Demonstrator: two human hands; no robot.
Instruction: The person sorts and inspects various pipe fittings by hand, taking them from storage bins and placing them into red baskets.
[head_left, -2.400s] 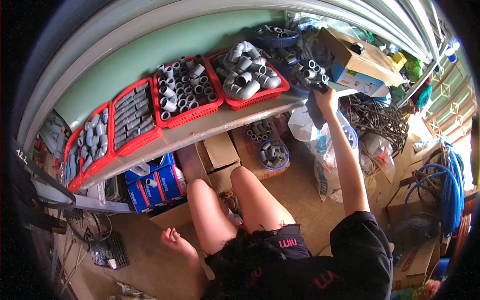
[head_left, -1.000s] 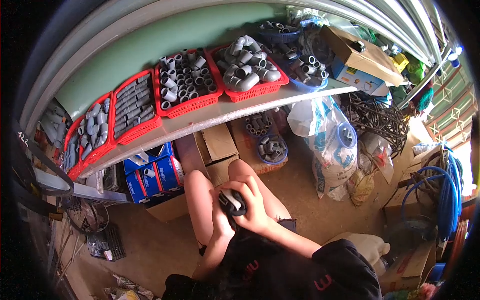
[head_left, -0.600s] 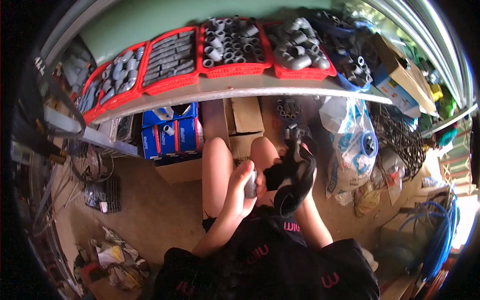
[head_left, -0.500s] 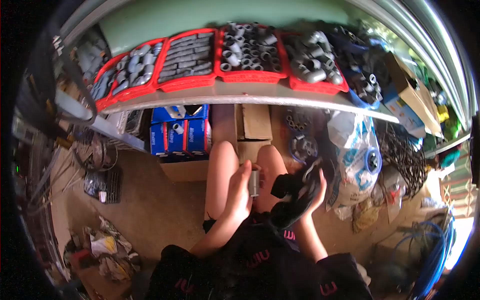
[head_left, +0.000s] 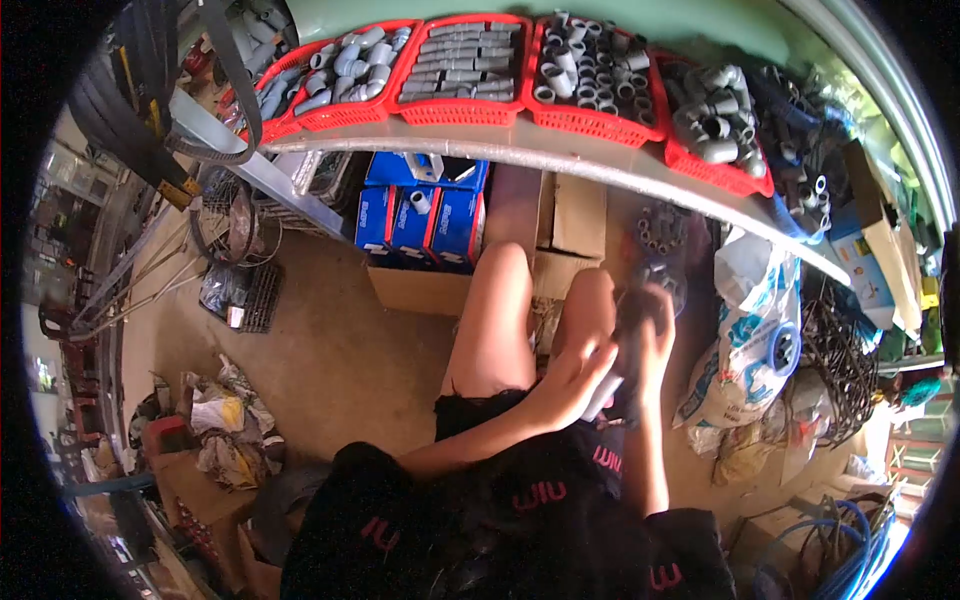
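Note:
My left hand point(head_left: 575, 385) is closed around a short grey pipe coupling point(head_left: 602, 396), whose lower end shows below the fingers. Beside it my right hand point(head_left: 656, 330) is closed on a dark, soft-looking bundle point(head_left: 630, 345), smeared by motion; what kind of thing it is I cannot tell. The two hands are together over my right thigh, with the coupling right against the bundle. Part of the coupling is covered by my left fingers.
Red baskets point(head_left: 460, 112) of grey pipe fittings line the shelf point(head_left: 560, 150) ahead. Below are blue boxes point(head_left: 415, 225) and a cardboard box point(head_left: 578, 215). A white sack point(head_left: 735, 350) stands at right; a black crate point(head_left: 262, 298) lies on the floor at left.
My left hand has brought the coupling rightward to meet the dark bundle in my right hand; the hands were apart before. The view has turned, shifting the shelf rightward.

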